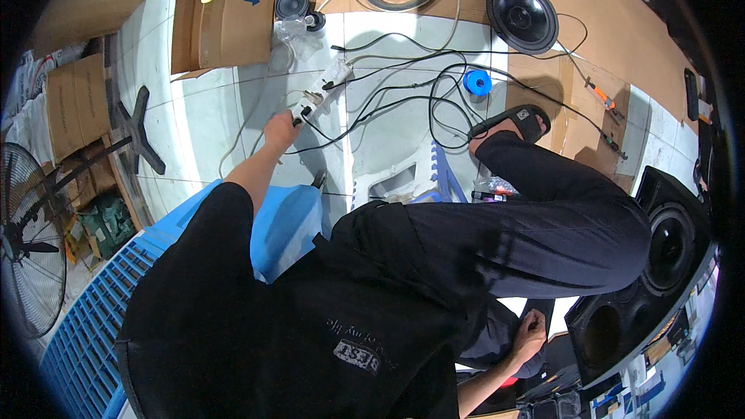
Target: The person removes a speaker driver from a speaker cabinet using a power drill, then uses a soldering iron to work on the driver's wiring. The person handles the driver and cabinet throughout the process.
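My left hand [282, 130] reaches down to the floor with its fingers closed around a black plug [304, 112]. That plug is at the near end of a white power strip [334, 75], which lies tilted on the tiles; whether it is fully seated I cannot tell. Black cables [380, 97] run from the strip across the floor in loose loops. Low on the right, beside my bent leg, my right hand [530, 336] has curled fingers. Anything inside them is hidden.
A blue spool [477, 83] and a round speaker driver [522, 17] lie beyond my sandalled foot. An orange-handled tool [601, 94] rests on cardboard. A white stool [403, 180] stands before me. At right is a black speaker cabinet [650, 186]; a fan [31, 244] stands left.
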A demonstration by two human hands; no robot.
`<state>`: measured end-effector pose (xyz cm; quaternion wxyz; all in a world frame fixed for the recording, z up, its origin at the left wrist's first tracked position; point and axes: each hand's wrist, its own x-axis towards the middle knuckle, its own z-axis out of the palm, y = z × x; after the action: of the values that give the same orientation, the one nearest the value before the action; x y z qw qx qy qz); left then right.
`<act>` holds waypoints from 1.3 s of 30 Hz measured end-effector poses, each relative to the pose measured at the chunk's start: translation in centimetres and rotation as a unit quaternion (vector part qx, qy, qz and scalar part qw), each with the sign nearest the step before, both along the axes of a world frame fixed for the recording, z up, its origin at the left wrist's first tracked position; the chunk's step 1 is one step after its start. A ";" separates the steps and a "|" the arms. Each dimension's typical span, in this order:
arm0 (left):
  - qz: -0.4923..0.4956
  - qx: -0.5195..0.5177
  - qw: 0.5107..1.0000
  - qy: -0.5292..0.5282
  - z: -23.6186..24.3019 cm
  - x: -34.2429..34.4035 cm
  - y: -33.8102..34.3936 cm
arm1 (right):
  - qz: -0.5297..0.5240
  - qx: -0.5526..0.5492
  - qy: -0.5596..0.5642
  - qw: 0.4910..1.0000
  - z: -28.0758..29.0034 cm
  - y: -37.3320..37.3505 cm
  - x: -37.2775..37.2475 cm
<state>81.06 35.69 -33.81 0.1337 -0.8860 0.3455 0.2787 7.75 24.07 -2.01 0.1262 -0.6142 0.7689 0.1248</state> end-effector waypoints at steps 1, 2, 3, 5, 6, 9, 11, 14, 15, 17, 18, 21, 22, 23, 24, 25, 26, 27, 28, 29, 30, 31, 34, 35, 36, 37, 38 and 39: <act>-0.015 0.004 1.000 -0.006 -0.3 -0.2 -0.1 | 0.005 -0.001 0.001 1.000 -0.1 0.3 -0.3; -0.013 0.009 1.000 -0.018 -0.5 -0.2 -0.2 | 0.009 -0.003 0.003 1.000 -0.4 0.5 -0.9; -0.011 0.013 0.999 -0.030 -0.6 -0.3 -0.2 | 0.013 -0.005 0.004 1.000 -0.4 0.8 -1.2; -0.008 0.008 0.999 -0.034 -1.3 -1.0 0.1 | -0.027 0.010 -0.001 1.000 0.2 0.6 0.0; -0.007 0.001 1.000 -0.029 -1.5 -1.2 0.4 | -0.046 0.017 -0.004 0.999 0.7 0.5 0.5; -0.019 -0.002 0.999 -0.029 -1.8 -0.5 0.3 | -0.034 0.015 0.010 0.999 0.7 0.1 0.9; -0.038 0.002 0.999 -0.026 -2.0 -0.3 0.1 | -0.014 -0.005 0.009 1.000 0.2 0.3 0.0; -0.064 0.012 0.998 -0.020 -2.0 -0.4 -0.6 | -0.015 -0.002 0.012 1.000 -0.1 0.2 0.1; -0.068 0.015 0.997 -0.019 -1.9 -0.7 -0.7 | -0.031 0.015 0.018 0.999 0.0 0.1 0.5; -0.070 0.016 0.997 -0.018 -1.3 -0.8 -1.1 | -0.038 0.026 0.018 0.999 -0.2 -0.2 0.8; -0.070 0.015 0.997 -0.016 -1.0 -0.9 -1.3 | -0.030 0.021 0.016 0.999 -0.4 -0.3 0.7; -0.052 0.011 0.998 -0.024 -1.6 -0.3 -0.2 | -0.025 0.047 0.021 0.998 -0.4 -1.1 1.5; -0.046 0.007 0.999 -0.027 -1.8 -0.3 0.0 | -0.030 0.061 0.026 0.997 -0.3 -1.3 1.7; -0.044 0.009 0.999 -0.027 -2.0 -0.1 0.2 | -0.012 0.048 0.019 0.999 -0.5 -1.2 1.2; -0.043 0.010 0.999 -0.027 -2.1 0.0 0.4 | 0.005 0.034 0.012 0.999 -0.8 -1.0 0.3; -0.044 0.008 0.999 -0.025 -2.0 -0.1 0.1 | 0.020 0.019 0.007 1.000 -0.7 -0.9 0.2; -0.019 -0.010 0.999 -0.033 -1.9 0.0 -0.2 | 0.010 0.020 0.001 1.000 -0.6 -0.8 0.1; 0.006 -0.029 0.999 -0.040 -1.7 0.1 -0.3 | 0.000 0.021 -0.006 1.000 -0.4 -0.6 0.1; 0.033 -0.047 0.997 -0.049 -1.5 0.3 -0.2 | -0.008 0.023 -0.013 1.000 -0.2 -0.7 0.2; 0.042 -0.069 0.996 -0.048 -1.5 0.5 -0.4 | -0.009 0.021 -0.007 1.000 -0.3 -0.5 0.0; 0.050 -0.091 0.994 -0.046 -1.6 0.8 -0.7 | -0.011 0.018 0.000 1.000 -0.4 -0.3 -0.3; 0.060 -0.111 0.991 -0.048 -1.6 1.3 -0.6 | -0.011 0.018 0.003 1.000 -0.6 -0.3 -0.2; 0.043 -0.085 0.994 -0.050 -2.3 2.1 -0.7 | -0.026 0.042 0.007 0.999 -0.7 -0.9 0.4; 0.033 -0.069 0.996 -0.046 -2.5 2.3 -0.7 | -0.021 0.034 0.005 0.999 -0.6 -0.9 0.7; 0.024 -0.053 0.997 -0.042 -2.7 2.6 -0.6 | -0.016 0.026 0.003 1.000 -0.5 -0.9 1.1; 0.014 -0.035 0.999 -0.036 -2.6 2.6 -0.8 | -0.012 0.019 0.003 1.000 -0.3 -0.6 1.3; 0.020 -0.040 0.999 -0.026 -2.6 2.6 -1.0 | -0.015 0.025 0.006 1.000 -0.3 -0.5 1.2; 0.027 -0.044 0.999 -0.016 -2.5 2.6 -1.2 | -0.019 0.031 0.009 0.999 -0.4 -0.5 1.1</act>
<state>83.70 34.52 -36.30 0.0920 -0.9045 0.3310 0.2526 8.81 23.61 -2.36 0.1405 -0.5944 0.7772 0.1514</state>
